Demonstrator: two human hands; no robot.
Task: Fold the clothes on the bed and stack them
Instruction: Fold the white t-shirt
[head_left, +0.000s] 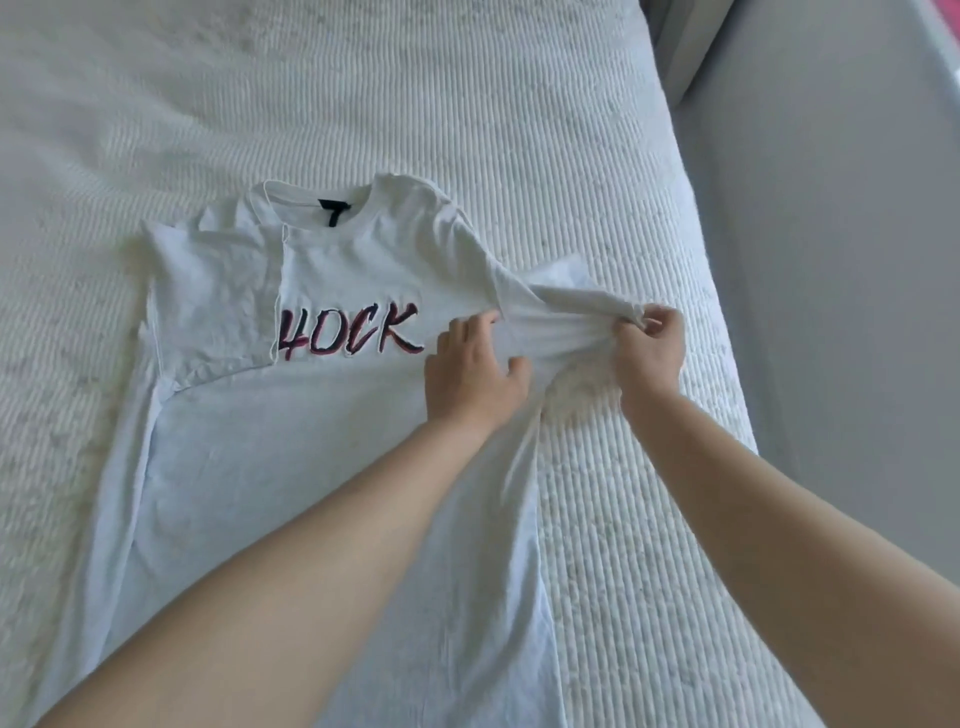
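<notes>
Both forearms bare, no sleeves showing; left hand (475, 371) and right hand (649, 351) without gloves, rings or watch.

t-shirt (291, 467) hem cut off by the bottom edge, first letters of the print (348, 332) buried under the folded-over left sleeve, left hand (475, 374) fingertips tucked under the right sleeve, bed (363, 104) running off top and left, neck label too tiny to read
</notes>
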